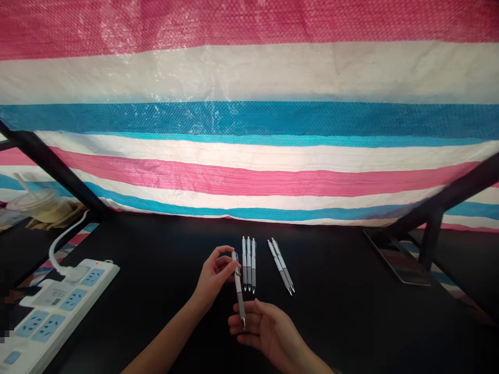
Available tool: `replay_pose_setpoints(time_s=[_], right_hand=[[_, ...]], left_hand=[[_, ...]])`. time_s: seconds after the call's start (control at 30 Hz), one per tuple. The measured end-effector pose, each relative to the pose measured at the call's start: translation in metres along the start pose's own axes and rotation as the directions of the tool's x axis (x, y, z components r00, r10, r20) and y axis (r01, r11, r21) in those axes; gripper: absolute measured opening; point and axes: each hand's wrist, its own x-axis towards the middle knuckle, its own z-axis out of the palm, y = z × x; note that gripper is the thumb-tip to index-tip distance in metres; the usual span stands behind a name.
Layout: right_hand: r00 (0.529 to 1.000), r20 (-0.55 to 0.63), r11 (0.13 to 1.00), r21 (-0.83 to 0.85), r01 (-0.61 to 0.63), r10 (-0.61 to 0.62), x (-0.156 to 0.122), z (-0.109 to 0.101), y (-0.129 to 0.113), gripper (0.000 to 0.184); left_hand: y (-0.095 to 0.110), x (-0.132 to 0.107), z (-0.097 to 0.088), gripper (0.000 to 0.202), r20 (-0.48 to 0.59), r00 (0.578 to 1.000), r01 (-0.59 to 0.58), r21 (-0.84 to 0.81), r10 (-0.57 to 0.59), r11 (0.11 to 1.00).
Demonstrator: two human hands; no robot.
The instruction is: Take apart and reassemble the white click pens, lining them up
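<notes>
Black tabletop is filling the lower half of the head view, and we are looking down at both of our hands above its near edge. Our left hand is pinching the upper end of a white pen between thumb and fingertips, with the grey grip and tip pointing back toward us. Our right hand is lying open below it, palm up and fingers loosely spread. The pen's tip is crossing over those fingers, but we cannot tell whether it is touching them.

Just beyond the held pen, a row of three pens is lying side by side, packed close, tips toward us. To the right of that row and apart from it, a pair of pens is lying slanted, close together. As we are judging it, five pens are resting on the table and one is being handled in the air. No other loose pens are showing.

At the left edge a white power strip is sitting with a cable plugged in, and a plastic cup with a straw is standing behind it. On the right a dark phone is lying flat. A striped tarp in pink, white and blue is hanging across the back.
</notes>
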Motion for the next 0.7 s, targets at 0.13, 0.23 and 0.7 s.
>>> replay_pose_setpoints(time_s=[0.13,0.23,0.7], right_hand=[[1.000,0.017,1.000,-0.004,0.002,-0.002,-0.0001,-0.0004,0.0002,0.042],[1.000,0.021,1.000,0.008,0.004,-0.004,0.0002,0.0000,-0.0001,0.042],[1.000,-0.003,0.999,-0.043,0.010,-0.010,0.0000,0.0009,0.0005,0.040]], left_hand=[[0.0011,0.0008,0.0001,0.041,-0.024,1.000,0.003,-0.002,-0.003,1.000],[0.0028,0.0007,0.0003,0.038,-0.035,0.999,-0.004,0.003,0.004,1.000],[-0.0002,0.0036,-0.0070,0.035,-0.023,1.000,-0.019,-0.011,0.019,1.000]])
